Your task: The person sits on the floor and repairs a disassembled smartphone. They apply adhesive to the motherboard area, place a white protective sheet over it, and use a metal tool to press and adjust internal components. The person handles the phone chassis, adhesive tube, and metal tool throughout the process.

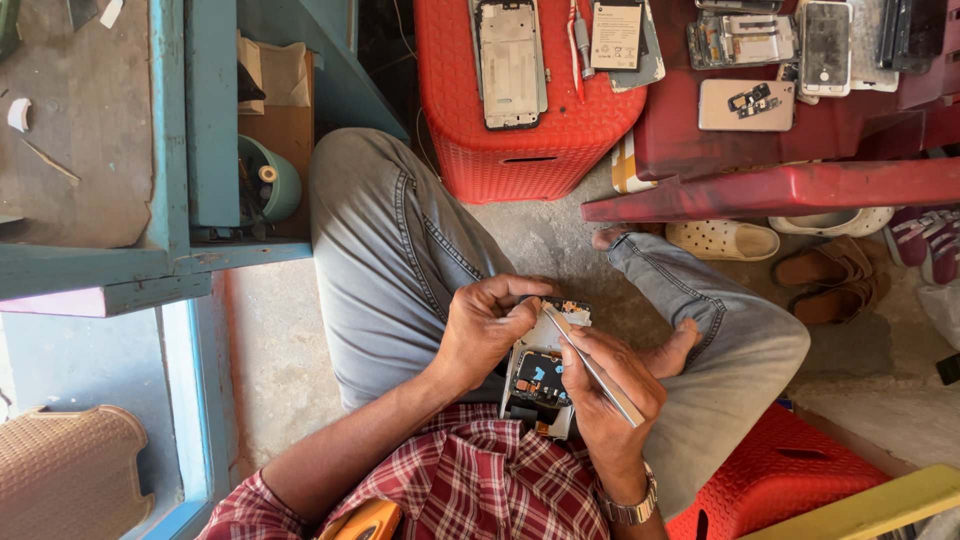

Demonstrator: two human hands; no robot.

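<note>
Between left hand [482, 330] and right hand [610, 385], opened phone [540, 375]

Small phone-repair workshop, informal, floor-level. Evidence: a red plastic stool [530, 100] used as a bench with a stripped phone frame [510, 62] and a loose battery [617, 35] on it, more opened handsets and back covers [745, 105] spread on a red table [780, 185] beside it. Bare concrete floor [540, 230], worn blue wooden cabinet [190, 150] with odds and ends in its shelf, sandals [722, 240] left under the table, and the person sits cross-legged with an opened phone [540, 375] in the lap.
</note>
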